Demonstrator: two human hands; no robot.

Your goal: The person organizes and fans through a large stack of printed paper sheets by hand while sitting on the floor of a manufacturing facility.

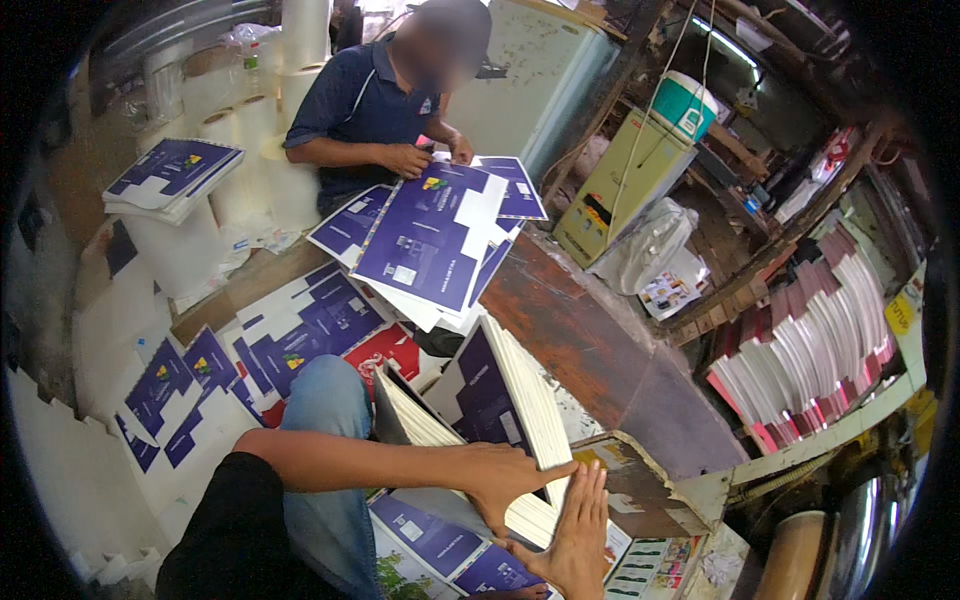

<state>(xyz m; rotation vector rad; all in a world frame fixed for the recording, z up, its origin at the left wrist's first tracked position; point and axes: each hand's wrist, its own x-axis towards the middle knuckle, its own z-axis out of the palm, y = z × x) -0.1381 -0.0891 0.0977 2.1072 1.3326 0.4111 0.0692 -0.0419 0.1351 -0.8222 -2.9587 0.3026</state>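
Thick stacks of printed purple-and-white sheets (478,385) stand tilted in front of me, their cream page edges facing up and right. My left hand (505,482) reaches across from the left, index finger stretched over the stack's near end and thumb spread downward. My right hand (572,540) lies flat with fingers extended, pressed along the near end of the sheets beside the left fingertip. Below both hands lies another purple printed sheet (425,530). Neither hand is closed round anything that I can see; the undersides of the fingers are hidden.
Across from me a person (350,110) handles a pile of purple printed sheets (430,235). More sheets lie loose on the left (310,325). A worn wooden board (640,485) stands just right of my hands. Bundled booklets (805,335) fill the right side, above metal rollers (855,540).
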